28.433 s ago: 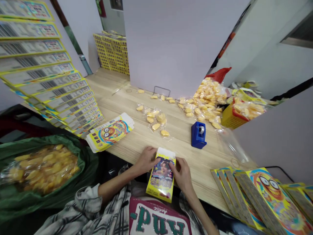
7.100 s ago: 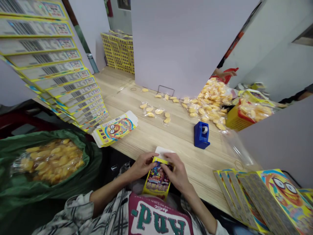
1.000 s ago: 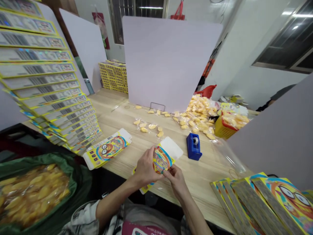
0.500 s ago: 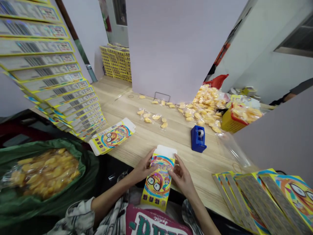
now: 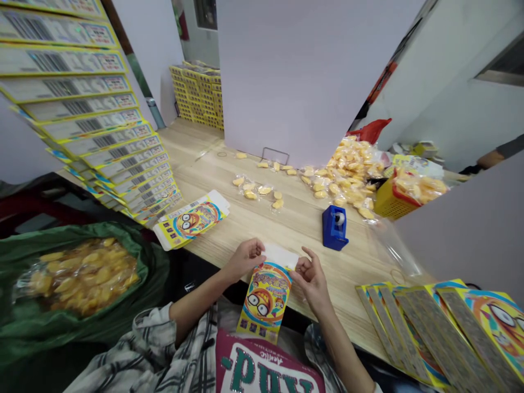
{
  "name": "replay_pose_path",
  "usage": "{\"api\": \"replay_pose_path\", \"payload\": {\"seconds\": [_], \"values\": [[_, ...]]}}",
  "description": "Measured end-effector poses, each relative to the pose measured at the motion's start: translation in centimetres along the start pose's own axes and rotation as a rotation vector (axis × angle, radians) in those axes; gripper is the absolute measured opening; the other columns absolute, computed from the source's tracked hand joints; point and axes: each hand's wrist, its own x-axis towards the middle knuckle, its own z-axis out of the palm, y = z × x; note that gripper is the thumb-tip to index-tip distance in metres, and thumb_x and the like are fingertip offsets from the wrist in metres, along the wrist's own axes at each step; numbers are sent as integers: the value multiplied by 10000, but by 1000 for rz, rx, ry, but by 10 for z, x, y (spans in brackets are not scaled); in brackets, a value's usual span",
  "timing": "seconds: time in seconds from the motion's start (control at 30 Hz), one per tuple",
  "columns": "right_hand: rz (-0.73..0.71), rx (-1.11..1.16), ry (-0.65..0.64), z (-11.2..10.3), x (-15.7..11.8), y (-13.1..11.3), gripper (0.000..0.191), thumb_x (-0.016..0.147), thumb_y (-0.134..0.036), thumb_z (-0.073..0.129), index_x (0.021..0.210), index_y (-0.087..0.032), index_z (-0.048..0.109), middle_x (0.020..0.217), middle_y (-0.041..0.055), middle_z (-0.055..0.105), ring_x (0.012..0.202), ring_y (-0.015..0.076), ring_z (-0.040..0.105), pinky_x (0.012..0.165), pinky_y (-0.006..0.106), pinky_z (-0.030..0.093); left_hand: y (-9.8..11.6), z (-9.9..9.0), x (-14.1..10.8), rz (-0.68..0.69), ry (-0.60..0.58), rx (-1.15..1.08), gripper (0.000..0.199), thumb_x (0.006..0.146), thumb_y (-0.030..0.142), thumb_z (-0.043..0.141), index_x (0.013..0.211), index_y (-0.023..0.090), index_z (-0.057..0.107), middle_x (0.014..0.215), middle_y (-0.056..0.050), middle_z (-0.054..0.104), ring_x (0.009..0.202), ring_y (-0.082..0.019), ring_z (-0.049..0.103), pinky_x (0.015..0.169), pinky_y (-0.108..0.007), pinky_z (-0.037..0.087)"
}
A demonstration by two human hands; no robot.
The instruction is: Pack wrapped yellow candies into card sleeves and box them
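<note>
Since the frame half a second earlier, both hands move from the sides of the yellow carton (image 5: 265,300) up to its top end; the carton keeps its cartoon-face panel toward the viewer; the left hand (image 5: 244,258) has thumb and fingers closed on the left edge of the white flap (image 5: 282,255); the right hand (image 5: 314,281) sets its thumb at the upper right corner, index finger raised clear, and whether it pinches the board cannot be told; the carton lies between and below the hands, tilted, lower end near the torso; left of the grip, flattened cartons (image 5: 192,221) lie on the table (image 5: 229,229); farther left sits a green bag (image 5: 153,259) of yellow pieces; directly beyond the grip lie wrapped yellow pieces (image 5: 265,190); beyond and right stands a blue tape dispenser (image 5: 334,229); well right of the grip, several upright cartons (image 5: 434,322) lean together.
</note>
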Motion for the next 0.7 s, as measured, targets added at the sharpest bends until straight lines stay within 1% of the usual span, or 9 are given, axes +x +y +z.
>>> {"api": "replay_pose_path", "payload": {"seconds": [0.07, 0.1, 0.23, 0.3, 0.37, 0.47, 0.57, 0.63, 0.7], "values": [[2, -36, -93, -2, -1, -1, 301, 753, -327, 731, 1032, -242, 658, 800, 2, 557, 699, 152, 548, 634, 272, 464, 0, -4, -2, 2, -53, -18, 328, 728, 229, 646, 1040, 176, 561, 747, 36, 511, 641, -85, 499, 590, -190, 402], [-3, -73, -130, -3, -2, -1, 226, 767, -331, 718, 965, -228, 685, 814, 16, 561, 703, 156, 550, 626, 274, 463, -1, -7, -4, 22, -97, 9, 348, 745, 242, 637, 1081, 184, 567, 790, 22, 520, 679, -94, 517, 602, -194, 416], [-105, -257, -133, -4, -10, -3, 159, 816, -349, 661, 898, -229, 723, 907, 62, 585, 818, 197, 575, 698, 317, 480, 0, -15, -14, 137, -252, 235, 258, 778, 334, 638, 958, 160, 697, 892, -57, 568, 809, -150, 571, 667, -240, 470], [-157, -346, -137, -2, -14, -5, 185, 828, -365, 640, 912, -224, 725, 980, 85, 593, 927, 228, 575, 788, 357, 475, 2, -16, -19, 191, -254, 301, 265, 771, 343, 650, 960, 169, 715, 931, -79, 595, 849, -165, 589, 726, -266, 483], [-182, -415, -138, 1, -17, -7, 190, 840, -363, 622, 905, -212, 717, 965, 89, 610, 913, 228, 582, 788, 363, 474, 4, -15, -22, 219, -233, 337, 245, 795, 326, 619, 952, 169, 722, 943, -91, 622, 872, -173, 601, 768, -279, 481], [-177, -507, -109, 5, -17, -11, 138, 827, -325, 636, 868, -202, 680, 846, 61, 636, 780, 202, 580, 707, 334, 471, 8, -12, -22, 184, -214, 340, 221, 798, 304, 602, 895, 141, 716, 859, -84, 647, 800, -164, 603, 718, -262, 474], [-144, -533, -39, 9, -12, -16, 140, 793, -300, 658, 885, -198, 625, 776, 24, 627, 695, 178, 554, 657, 307, 456, 10, -13, -15, 77, -219, 201, 227, 778, 319, 620, 861, 114, 674, 789, -61, 640, 686, -135, 574, 625, -234, 452], [-134, -530, -27, 11, -8, -18, 102, 809, -299, 621, 816, -198, 604, 724, 7, 598, 665, 167, 530, 631, 294, 437, 10, -15, -10, 31, -244, 138, 230, 766, 330, 631, 821, 107, 653, 730, -41, 623, 634, -120, 548, 590, -223, 430], [-144, -543, -50, 13, -6, -20, 151, 834, -302, 578, 721, -202, 582, 682, 1, 564, 654, 162, 503, 618, 290, 416, 11, -17, -5, 18, -272, 140, 221, 745, 331, 647, 758, 110, 642, 672, -22, 603, 604, -110, 526, 571, -215, 411]]}}
